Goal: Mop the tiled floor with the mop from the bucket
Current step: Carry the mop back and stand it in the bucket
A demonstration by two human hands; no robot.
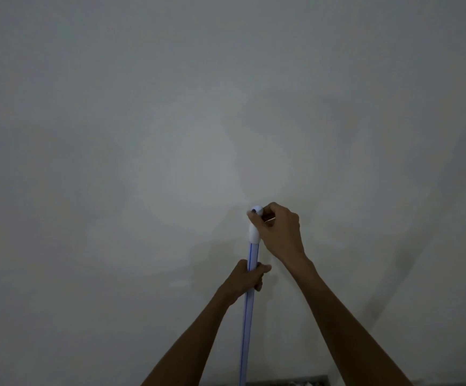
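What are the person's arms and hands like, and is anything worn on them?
Both forearms are bare up to the bottom edge of the picture: no sleeves show. The left hand and right hand wear no gloves. No watch, bracelet or ring can be made out, though the light is dim. The arms look slim and long.

Dim, murky light, soft blotchy shadows, darker corners, slight blur.
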